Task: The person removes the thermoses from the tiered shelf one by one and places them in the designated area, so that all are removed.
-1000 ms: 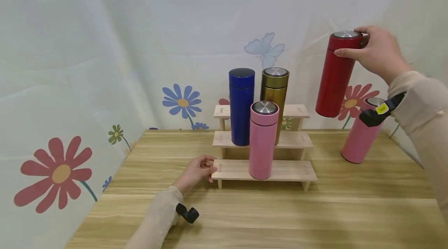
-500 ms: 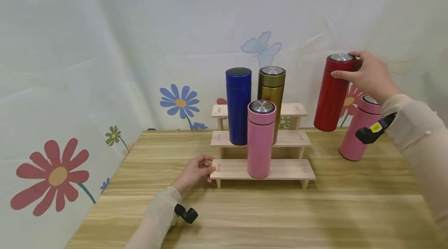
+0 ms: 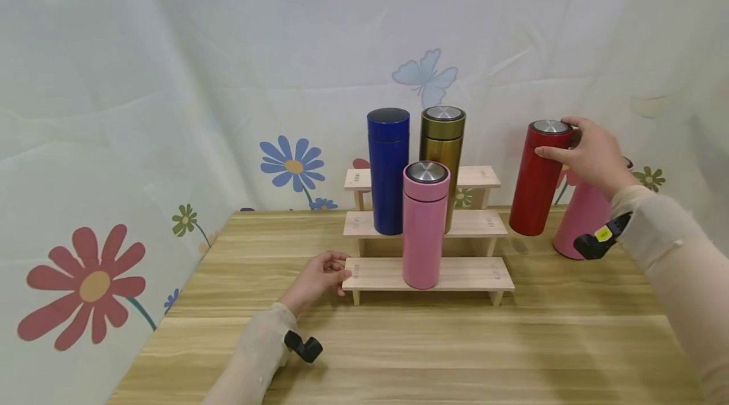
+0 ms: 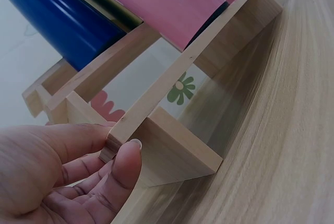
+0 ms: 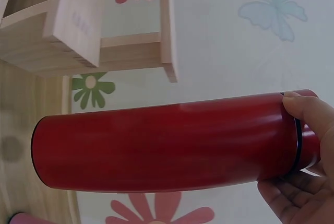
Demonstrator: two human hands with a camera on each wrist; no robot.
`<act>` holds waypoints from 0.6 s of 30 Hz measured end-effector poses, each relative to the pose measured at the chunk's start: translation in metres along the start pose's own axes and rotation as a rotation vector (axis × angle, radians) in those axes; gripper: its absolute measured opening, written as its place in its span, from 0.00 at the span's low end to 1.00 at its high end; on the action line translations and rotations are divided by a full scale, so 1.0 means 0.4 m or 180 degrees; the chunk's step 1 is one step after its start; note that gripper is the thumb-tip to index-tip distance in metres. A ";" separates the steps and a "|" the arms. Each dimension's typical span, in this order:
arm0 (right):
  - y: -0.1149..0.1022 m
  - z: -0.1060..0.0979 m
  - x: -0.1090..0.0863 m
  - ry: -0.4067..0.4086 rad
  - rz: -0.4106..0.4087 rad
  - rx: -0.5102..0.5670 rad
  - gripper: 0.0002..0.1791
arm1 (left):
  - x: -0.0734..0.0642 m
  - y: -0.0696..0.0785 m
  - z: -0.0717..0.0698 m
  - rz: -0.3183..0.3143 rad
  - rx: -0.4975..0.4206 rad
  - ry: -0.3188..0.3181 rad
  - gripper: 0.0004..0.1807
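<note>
My right hand (image 3: 595,155) grips a red thermos bottle (image 3: 535,190) around its lid, to the right of a three-step wooden display stand (image 3: 473,272). The bottle is nearly upright, with its base close over the table. In the right wrist view, thumb and fingers lie on opposite sides of the lid. My left hand (image 3: 316,278) pinches the left end of the stand's lowest step, as the left wrist view shows. On that step stands a pink thermos (image 3: 424,234). A blue thermos (image 3: 389,171) and a gold thermos (image 3: 443,149) stand behind, the gold one partly hidden.
A second pink thermos (image 3: 583,218) stands on the table just right of the red one, partly behind my right hand and wrist. The wooden table (image 3: 398,354) ends at a white cloth backdrop (image 3: 319,44) printed with flowers and butterflies.
My right hand has lowered the red thermos from well above the table to near its surface, drifting slightly left. The left hand keeps its hold on the stand.
</note>
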State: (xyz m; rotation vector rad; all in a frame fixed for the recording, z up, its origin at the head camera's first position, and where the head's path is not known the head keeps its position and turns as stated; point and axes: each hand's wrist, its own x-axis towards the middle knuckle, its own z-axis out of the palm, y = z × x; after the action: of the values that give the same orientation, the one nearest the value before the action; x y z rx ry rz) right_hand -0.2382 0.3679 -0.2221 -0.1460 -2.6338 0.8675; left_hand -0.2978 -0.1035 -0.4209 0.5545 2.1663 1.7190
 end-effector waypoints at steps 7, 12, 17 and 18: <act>0.028 0.033 -0.013 -0.0035 0.0048 -0.0017 0.52 | 0.000 -0.003 0.000 -0.0013 -0.0011 -0.0020 0.25; 0.047 0.049 -0.020 -0.0039 0.0032 -0.0002 0.54 | -0.001 -0.002 0.001 -0.0017 -0.0020 -0.0013 0.25; 0.062 0.064 -0.027 -0.0029 0.0049 -0.0074 0.55 | -0.001 -0.001 0.000 -0.0035 0.0007 0.0000 0.25; 0.065 0.067 -0.028 -0.0029 0.0047 -0.0086 0.55 | -0.001 -0.001 -0.001 -0.0033 0.0004 0.0001 0.25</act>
State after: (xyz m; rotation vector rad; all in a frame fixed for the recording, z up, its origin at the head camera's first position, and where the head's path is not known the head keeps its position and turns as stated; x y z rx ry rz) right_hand -0.2381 0.3715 -0.2609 -0.1690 -2.6569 0.8395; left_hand -0.2976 -0.1041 -0.4212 0.5424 2.1669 1.7126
